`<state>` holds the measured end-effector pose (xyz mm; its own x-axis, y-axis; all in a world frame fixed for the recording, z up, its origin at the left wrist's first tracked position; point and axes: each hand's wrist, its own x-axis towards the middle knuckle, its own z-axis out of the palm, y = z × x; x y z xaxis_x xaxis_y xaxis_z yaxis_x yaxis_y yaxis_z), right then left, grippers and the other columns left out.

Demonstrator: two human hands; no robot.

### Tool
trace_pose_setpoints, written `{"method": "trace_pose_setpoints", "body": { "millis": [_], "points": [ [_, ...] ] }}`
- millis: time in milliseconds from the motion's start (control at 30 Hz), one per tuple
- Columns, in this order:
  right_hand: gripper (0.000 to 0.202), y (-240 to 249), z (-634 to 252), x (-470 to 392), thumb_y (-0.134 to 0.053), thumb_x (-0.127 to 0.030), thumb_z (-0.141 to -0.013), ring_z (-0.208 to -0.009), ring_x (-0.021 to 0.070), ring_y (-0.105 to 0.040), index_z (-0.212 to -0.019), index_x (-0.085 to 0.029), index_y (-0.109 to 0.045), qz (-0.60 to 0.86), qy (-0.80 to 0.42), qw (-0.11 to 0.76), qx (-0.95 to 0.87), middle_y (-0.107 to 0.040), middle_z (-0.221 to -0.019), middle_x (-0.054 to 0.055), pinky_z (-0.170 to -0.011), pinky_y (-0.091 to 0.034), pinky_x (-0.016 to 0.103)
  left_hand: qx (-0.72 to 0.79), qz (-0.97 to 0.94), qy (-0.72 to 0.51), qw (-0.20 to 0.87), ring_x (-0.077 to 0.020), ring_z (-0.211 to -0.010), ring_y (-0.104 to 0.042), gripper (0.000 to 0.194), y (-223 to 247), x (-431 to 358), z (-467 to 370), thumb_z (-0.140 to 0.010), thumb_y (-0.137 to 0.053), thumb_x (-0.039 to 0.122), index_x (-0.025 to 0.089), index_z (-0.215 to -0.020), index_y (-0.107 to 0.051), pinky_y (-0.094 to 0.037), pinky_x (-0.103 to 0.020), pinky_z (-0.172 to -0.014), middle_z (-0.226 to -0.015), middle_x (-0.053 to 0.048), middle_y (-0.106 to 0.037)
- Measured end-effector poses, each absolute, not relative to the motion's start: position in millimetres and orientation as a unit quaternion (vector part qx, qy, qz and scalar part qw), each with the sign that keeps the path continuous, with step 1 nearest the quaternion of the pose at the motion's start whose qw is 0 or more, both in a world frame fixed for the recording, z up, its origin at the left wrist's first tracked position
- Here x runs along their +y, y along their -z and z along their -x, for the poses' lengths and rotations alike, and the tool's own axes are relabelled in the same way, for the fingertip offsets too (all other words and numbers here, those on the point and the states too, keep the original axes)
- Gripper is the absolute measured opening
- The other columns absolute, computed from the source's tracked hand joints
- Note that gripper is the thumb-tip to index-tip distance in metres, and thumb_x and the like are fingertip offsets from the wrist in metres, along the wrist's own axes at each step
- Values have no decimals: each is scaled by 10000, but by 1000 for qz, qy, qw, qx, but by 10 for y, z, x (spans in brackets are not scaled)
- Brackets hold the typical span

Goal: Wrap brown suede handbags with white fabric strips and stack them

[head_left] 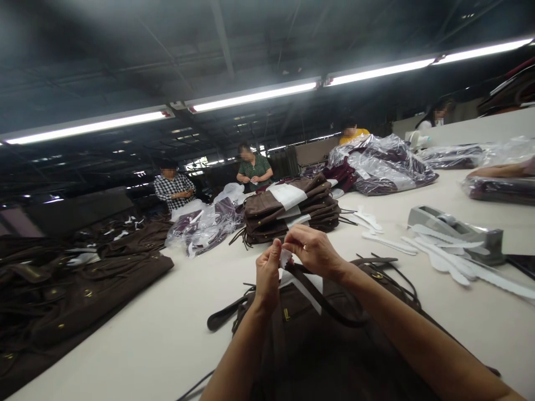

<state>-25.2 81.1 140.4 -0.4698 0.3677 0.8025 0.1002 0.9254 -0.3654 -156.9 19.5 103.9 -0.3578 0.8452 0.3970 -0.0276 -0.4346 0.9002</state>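
Right between the fingers (275, 252), a white piece (285, 258) by the dark strap (310, 291).

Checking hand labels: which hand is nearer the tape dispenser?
Right. The right hand is left of the tape dispenser; the left hand is farther left, beyond the right one.

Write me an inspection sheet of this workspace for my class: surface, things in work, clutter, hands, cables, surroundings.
Surface: broad off-white tabletop, largely covered.
Things in work: dark brown bag with a curved brown strap; small white piece at the strap's end.
Clutter: grey tape dispenser, white scalloped strips, stacked brown bags, clear plastic-wrapped bundle.
Hands: left hand and right hand meet at the white piece.
Cables: nothing seen.
Surroundings: people beyond the table; lit ceiling tubes.
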Motion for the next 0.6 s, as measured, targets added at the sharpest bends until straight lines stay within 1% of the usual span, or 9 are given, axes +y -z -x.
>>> {"method": "trace_pose_setpoints", "body": {
  "millis": [67,133,200,267,333,367,467,533,600],
  "points": [
    [147,-1395,279,789,-584,-249,-908,-718,126,-509,-778,-182,-582,132,-177,489,-844,-589,-792,4,-662,-361,249,434,-448,-713,320,-106,-548,-456,461,-1060,185,1577,-833,-615,556,147,-621,-600,-361,-234,-581,-562,6,-541],
    [147,-1393,285,807,-596,-273,-896,-674,121,-499,-783,-180,-587,139,-259,476,-829,-582,-744,-7,-631,-364,242,424,-448,-718,322,-100,-557,-455,386,-1088,173,1576,-800,-671,502,148,-655,-623,-359,-221,-577,-571,18,-540],
    [169,-1406,270,842,-597,-303,-886,-636,118,-484,-778,-174,-584,143,-328,470,-807,-565,-698,-17,-598,-363,237,412,-469,-710,326,-100,-606,-484,295,-1113,160,1562,-773,-713,444,153,-757,-665,-376,-209,-612,-621,20,-570],
    [196,-1436,240,868,-592,-319,-881,-618,116,-467,-757,-169,-569,144,-350,479,-792,-546,-675,-20,-578,-357,236,407,-494,-695,327,-108,-671,-523,274,-1129,147,1538,-756,-742,406,169,-882,-688,-400,-207,-666,-685,15,-607],
    [205,-1478,199,870,-581,-320,-886,-614,118,-460,-747,-171,-559,156,-325,496,-790,-539,-671,-18,-574,-353,239,409,-522,-679,315,-121,-744,-559,325,-1139,132,1508,-779,-728,403,195,-1024,-684,-423,-220,-738,-762,8,-637],
    [203,-1500,175,863,-574,-314,-892,-620,120,-465,-747,-173,-558,164,-294,508,-793,-542,-678,-14,-584,-356,242,413,-537,-669,305,-128,-786,-575,355,-1142,124,1492,-812,-695,414,209,-1101,-668,-430,-231,-779,-807,4,-648],
    [187,-1563,91,850,-547,-281,-916,-689,135,-508,-760,-179,-556,180,-156,544,-805,-572,-750,13,-657,-376,256,428,-603,-620,262,-155,-935,-598,450,-1125,117,1456,-895,-592,406,245,-1314,-556,-423,-274,-909,-981,-17,-660],
    [179,-1591,22,881,-540,-269,-922,-722,143,-525,-768,-180,-556,193,-86,557,-803,-591,-793,28,-682,-376,261,446,-638,-590,215,-167,-990,-598,468,-1078,141,1449,-902,-583,354,254,-1354,-521,-418,-291,-944,-1084,-37,-656],
    [171,-1608,-57,956,-544,-281,-922,-693,141,-523,-784,-183,-567,218,-81,555,-799,-600,-773,24,-657,-370,259,474,-650,-572,164,-166,-933,-609,439,-1006,191,1466,-902,-564,295,250,-1338,-542,-444,-297,-910,-1095,-49,-664]
  ]
}}
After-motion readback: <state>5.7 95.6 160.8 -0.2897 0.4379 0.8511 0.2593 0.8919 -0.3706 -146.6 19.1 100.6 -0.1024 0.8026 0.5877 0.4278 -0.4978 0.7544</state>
